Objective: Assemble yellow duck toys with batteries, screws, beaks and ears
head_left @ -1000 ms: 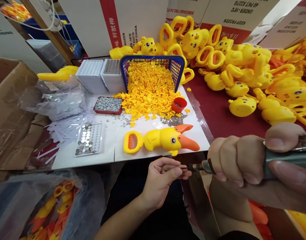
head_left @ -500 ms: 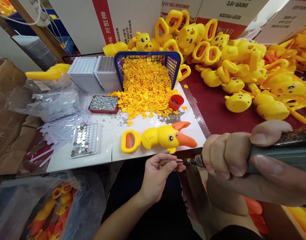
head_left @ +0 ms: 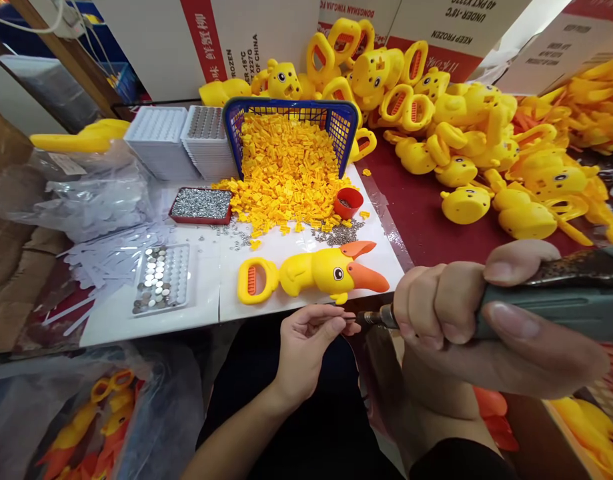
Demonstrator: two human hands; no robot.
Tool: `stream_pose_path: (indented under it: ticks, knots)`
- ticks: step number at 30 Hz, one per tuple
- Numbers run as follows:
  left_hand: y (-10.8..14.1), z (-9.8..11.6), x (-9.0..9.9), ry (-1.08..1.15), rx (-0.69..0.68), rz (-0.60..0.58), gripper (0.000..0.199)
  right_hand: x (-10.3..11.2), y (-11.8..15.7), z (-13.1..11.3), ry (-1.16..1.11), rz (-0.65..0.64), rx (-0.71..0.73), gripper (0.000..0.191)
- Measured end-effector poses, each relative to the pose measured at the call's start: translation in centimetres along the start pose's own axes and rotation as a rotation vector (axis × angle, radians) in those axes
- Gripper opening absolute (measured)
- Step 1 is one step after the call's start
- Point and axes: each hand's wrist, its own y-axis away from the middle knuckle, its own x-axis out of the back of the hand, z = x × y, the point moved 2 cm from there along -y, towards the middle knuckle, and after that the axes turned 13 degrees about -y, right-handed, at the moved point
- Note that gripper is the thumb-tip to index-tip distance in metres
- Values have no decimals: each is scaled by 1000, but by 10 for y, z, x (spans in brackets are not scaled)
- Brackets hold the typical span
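Observation:
My right hand [head_left: 451,313] is wrapped round a grey-green power screwdriver [head_left: 561,300], whose bit points left. At the bit's tip, the fingers of my left hand [head_left: 311,340] are pinched together; whatever they hold is too small to make out. Just beyond them a yellow duck-like toy [head_left: 326,270] with an open orange beak lies on its side at the white table's edge, its looped handle to the left. Behind the toy, small yellow parts [head_left: 291,160] spill out of a blue basket [head_left: 353,133]. A red cup [head_left: 348,202] stands at their right, beside scattered small screws.
A red tray [head_left: 201,205] of small metal pieces, stacked white trays [head_left: 156,143] and a tray of round discs [head_left: 161,280] occupy the left. Yellow toys [head_left: 466,203] pile up at the right. A lined bin [head_left: 151,413] is at lower left.
The whole view has shifted slightly, so the table things and both hands appear a little further left. Both hands keep about the same pose at the screwdriver's tip.

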Motion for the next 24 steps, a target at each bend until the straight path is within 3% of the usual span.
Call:
stream_pose_path:
  ticks: [11,19,21,24]
  knots:
    - [-2,-2,3,-5,-30,-20,23,1,0,-1,-48,14,-38,6]
    - [-4,-7,5,-2,77,-153,30,1,3,1,-43,21,-13,8]
    - [-6,-6,10,-128,-69,-197,32,3,4,0,-36,11,-3,10]
    - [-14,11,20,-602,-648,-185,43,8,-1,-5,-14,0,32,11]
